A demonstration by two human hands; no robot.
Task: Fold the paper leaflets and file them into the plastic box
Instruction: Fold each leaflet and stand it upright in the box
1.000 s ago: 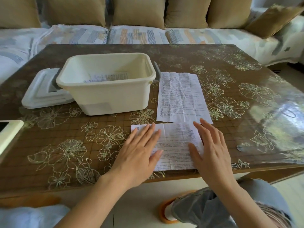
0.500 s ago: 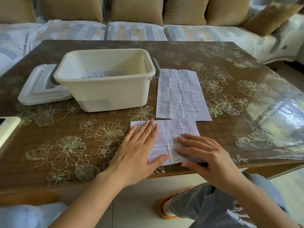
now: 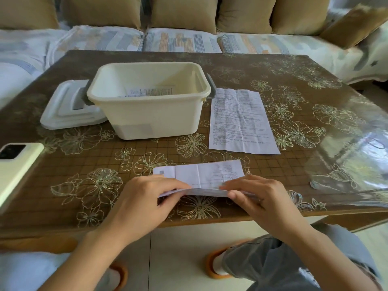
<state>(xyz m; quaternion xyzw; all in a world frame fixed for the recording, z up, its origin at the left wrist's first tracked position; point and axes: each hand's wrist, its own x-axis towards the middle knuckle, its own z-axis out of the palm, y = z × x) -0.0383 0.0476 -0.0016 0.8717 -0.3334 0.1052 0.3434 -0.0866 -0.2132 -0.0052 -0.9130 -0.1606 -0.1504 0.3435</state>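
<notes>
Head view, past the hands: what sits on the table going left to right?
Phone → white lid → cream plastic box → unfolded leaflet.

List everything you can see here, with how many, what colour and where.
box: one, cream, centre-left on table, open
lid: one, white, left of box
boxed leaflet: one, white, inside box
flat leaflet: one, white, right of box
near leaflet: one, white, by table's near edge, partly folded
phone: one, pale green, table's left edge
table: one, brown, floral cover
sofa: one, pale patterned, behind table
cushions: six, tan, along sofa back
slippers: two, orange, on floor
left hand: pinches near leaflet's lifted edge
right hand: pinches same edge
</notes>
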